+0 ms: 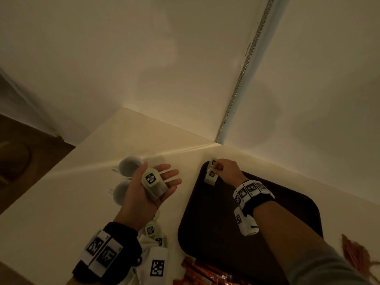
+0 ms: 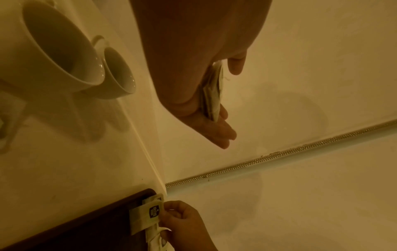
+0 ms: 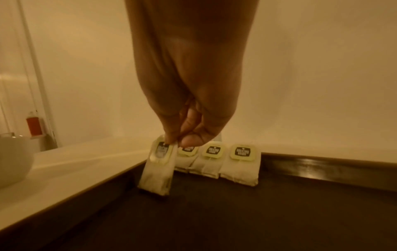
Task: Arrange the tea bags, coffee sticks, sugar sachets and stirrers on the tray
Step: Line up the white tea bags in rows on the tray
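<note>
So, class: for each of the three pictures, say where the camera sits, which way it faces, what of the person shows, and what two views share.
Head: worn high, facing down at the corner counter; both forearms, left hand cradling tea bags, right hand over the tray.
Left wrist: looks along the left palm toward the wall; cups beside it.
Right wrist: looks along the fingers pinching a bag beside three leaning on the tray rim.
Shared: head and left wrist both show cups and tray corner.

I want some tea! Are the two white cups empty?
Cannot tell for sure: both cups stand upright on the counter, and their insides look dark and shadowed.
</note>
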The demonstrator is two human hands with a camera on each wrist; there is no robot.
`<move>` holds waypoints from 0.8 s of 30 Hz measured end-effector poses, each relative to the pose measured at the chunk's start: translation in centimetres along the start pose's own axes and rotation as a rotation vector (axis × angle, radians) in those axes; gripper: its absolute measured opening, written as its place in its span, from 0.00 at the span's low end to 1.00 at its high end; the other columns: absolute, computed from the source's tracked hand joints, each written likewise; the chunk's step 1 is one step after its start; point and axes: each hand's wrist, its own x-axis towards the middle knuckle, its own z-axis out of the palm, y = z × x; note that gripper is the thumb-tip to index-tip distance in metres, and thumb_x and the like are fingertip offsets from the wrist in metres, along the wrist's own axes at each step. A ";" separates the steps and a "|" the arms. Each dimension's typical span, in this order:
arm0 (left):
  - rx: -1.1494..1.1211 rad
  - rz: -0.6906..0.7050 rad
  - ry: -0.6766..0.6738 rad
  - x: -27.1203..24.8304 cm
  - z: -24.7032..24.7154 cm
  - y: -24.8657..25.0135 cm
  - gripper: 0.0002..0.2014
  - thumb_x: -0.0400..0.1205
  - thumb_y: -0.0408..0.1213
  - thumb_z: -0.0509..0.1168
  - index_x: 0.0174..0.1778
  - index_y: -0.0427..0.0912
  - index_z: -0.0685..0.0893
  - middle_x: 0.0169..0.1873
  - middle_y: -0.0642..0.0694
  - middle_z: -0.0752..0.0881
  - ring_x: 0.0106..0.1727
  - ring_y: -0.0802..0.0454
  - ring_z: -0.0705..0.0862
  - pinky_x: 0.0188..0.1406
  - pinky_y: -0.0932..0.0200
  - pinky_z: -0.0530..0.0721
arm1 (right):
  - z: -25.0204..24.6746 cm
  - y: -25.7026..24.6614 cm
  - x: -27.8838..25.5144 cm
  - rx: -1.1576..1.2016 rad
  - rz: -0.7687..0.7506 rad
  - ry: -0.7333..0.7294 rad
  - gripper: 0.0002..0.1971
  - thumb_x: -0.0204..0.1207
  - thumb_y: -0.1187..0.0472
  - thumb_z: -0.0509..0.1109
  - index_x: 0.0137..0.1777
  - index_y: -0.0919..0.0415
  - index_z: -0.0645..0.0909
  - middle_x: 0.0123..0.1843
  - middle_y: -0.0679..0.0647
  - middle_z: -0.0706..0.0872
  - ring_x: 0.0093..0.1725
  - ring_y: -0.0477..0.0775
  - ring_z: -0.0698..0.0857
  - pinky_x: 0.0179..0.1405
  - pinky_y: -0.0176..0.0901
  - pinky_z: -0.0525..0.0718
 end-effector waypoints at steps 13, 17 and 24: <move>0.047 -0.015 0.018 1.4 -0.2 -0.3 0.27 0.86 0.54 0.47 0.53 0.37 0.83 0.47 0.38 0.91 0.39 0.44 0.91 0.31 0.60 0.88 | 1.0 1.6 3.4 0.030 0.056 0.113 0.04 0.74 0.67 0.72 0.48 0.65 0.85 0.51 0.60 0.88 0.50 0.56 0.84 0.46 0.35 0.74; 0.075 -0.068 -0.006 1.4 0.2 -0.3 0.32 0.85 0.60 0.44 0.58 0.38 0.83 0.53 0.34 0.89 0.47 0.39 0.90 0.34 0.56 0.89 | 0.3 1.1 3.3 0.077 0.067 0.192 0.07 0.74 0.72 0.67 0.49 0.65 0.84 0.48 0.61 0.87 0.47 0.55 0.83 0.45 0.38 0.77; 0.251 -0.175 -0.117 1.5 2.0 0.1 0.44 0.78 0.72 0.38 0.65 0.40 0.81 0.57 0.36 0.88 0.56 0.37 0.88 0.40 0.53 0.90 | -4.4 -10.3 -3.8 0.418 -0.478 -0.016 0.09 0.72 0.60 0.76 0.51 0.56 0.84 0.48 0.50 0.86 0.45 0.40 0.81 0.40 0.22 0.73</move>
